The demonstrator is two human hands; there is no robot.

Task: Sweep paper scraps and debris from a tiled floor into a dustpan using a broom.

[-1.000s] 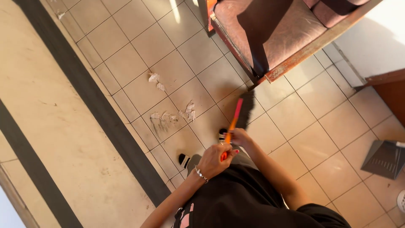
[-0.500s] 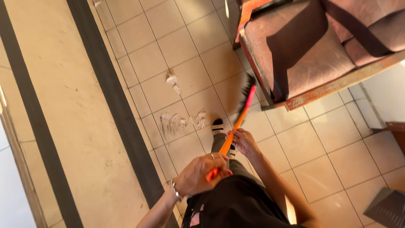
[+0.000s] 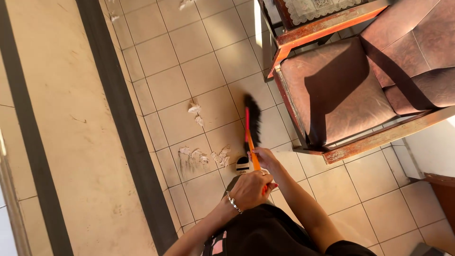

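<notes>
Along the left runs a wide beige stone floor strip [image 3: 71, 128] edged by a dark grey band [image 3: 125, 137] that slants from the top down toward the bottom. Right of the band lies the floor of square cream tiles [image 3: 189, 42], lit by low sun.

On those tiles sit crumpled white paper scraps [image 3: 195, 110], 1 small pair alone, and nearer the person a looser scatter of white scraps [image 3: 204, 156] spread across a tile, just beside the tip of a black-and-white shoe [image 3: 242, 165].

The left hand [image 3: 250, 189], with a silver chain bracelet [image 3: 233, 203] at the wrist, has its grip clenched around the lower end of the orange-handled broom [image 3: 250, 142]. Just above it the right hand [image 3: 264, 159] is wrapped around the same handle, also clenched. The handle slants up and away from the body; the black bristle head [image 3: 253, 116] rests on the tiles, right of the paper scraps and close to the front corner of the chair.

The person wears a black top [image 3: 265, 234] with a pink-patterned patch low at the left.

Farthest right stands an armchair with a worn reddish-brown leather seat cushion [image 3: 341, 90] in an orange-brown wooden frame [image 3: 379, 137], shadow falling across the seat. Above it, a wooden side table with a white lace cloth [image 3: 322, 8] touches the chair's frame.
</notes>
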